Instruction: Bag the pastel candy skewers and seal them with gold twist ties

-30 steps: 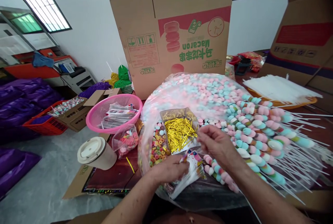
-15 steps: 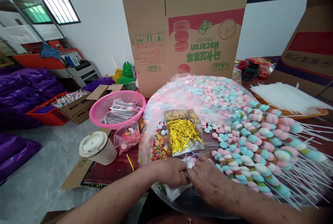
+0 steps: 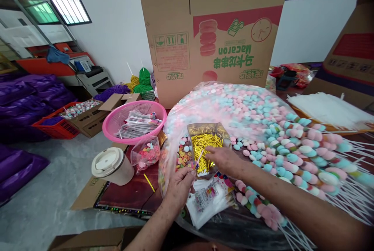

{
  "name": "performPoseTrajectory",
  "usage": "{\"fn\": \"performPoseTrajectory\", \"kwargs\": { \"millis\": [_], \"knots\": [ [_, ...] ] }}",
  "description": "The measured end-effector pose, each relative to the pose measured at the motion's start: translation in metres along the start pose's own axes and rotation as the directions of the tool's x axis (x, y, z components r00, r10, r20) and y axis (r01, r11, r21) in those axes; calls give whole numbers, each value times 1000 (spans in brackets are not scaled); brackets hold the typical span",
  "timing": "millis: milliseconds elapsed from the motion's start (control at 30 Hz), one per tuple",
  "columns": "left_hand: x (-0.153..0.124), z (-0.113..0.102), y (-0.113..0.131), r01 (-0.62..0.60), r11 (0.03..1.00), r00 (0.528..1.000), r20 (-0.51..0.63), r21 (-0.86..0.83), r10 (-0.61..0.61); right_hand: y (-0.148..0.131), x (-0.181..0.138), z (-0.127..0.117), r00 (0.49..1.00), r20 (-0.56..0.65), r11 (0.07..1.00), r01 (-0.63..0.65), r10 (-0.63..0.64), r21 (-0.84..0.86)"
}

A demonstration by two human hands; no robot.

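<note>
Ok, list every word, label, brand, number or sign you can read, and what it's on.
"Macaron": upside down, on the tall cardboard box.
"马卡龙串串": same box, upside down.
Three framed pictograms: same box, left part.
Too small or blurred: that box's fine print and lower green lettering, signs on the right-hand box, print on the plastic bags and packets.
No readable numbers.

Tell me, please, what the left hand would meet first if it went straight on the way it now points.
Probably the gold strips ahead of the left hand, though depth is unclear and it might pass above them.
</note>
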State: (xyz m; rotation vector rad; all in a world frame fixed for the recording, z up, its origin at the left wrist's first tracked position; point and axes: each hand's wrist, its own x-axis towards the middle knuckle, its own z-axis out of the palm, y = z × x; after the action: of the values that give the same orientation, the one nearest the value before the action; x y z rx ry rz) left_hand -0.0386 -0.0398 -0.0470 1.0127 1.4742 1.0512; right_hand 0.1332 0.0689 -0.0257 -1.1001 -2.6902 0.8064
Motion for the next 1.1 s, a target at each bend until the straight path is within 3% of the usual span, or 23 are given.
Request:
{"fn": "performPoseTrajectory", "kwargs": {
  "millis": [100, 267, 367, 467, 567, 767, 867, 967, 1033, 1100],
  "knots": [
    [1, 0, 7, 142, 965, 989, -17, -219, -149, 5, 9, 6, 999, -42, 996, 18, -22, -83],
    [1, 6, 21, 165, 936, 983, -25, -311, -182, -12, -16, -5, 986, -165, 996, -44, 31, -76],
    [5, 16, 20, 134, 947, 990, 2, -291, -140, -36, -33, -1, 978, -206, 992, -5, 32, 127],
    [8, 25, 14, 62, 972, 998, 16, -226, -60, -55, -37, 14, 960, -270, 920, 43, 70, 390],
    [5, 27, 12, 47, 987, 999, 31, -151, -43, -59, -33, 26, 949, -272, 872, -9, 162, 489],
    [-12, 23, 16, 97, 989, 985, 152, -113, -79, -55, -36, 24, 947, -276, 894, -22, 161, 447],
    [-12, 24, 10, 68, 978, 977, 213, -199, -24, -60, -41, 20, 951, -284, 960, -45, 126, 276],
    [-10, 29, 5, -13, 971, 986, 156, -237, 52, -66, -43, 24, 948, -303, 995, -80, 96, 65],
    [-10, 31, 6, -28, 962, 992, 108, -272, 59, -66, -44, 29, 921, -362, 985, -101, 145, 138],
    [-11, 31, 11, 29, 941, 991, 133, -336, 17, -64, -46, 32, 887, -377, 917, -112, 265, 382]
  ]
}}
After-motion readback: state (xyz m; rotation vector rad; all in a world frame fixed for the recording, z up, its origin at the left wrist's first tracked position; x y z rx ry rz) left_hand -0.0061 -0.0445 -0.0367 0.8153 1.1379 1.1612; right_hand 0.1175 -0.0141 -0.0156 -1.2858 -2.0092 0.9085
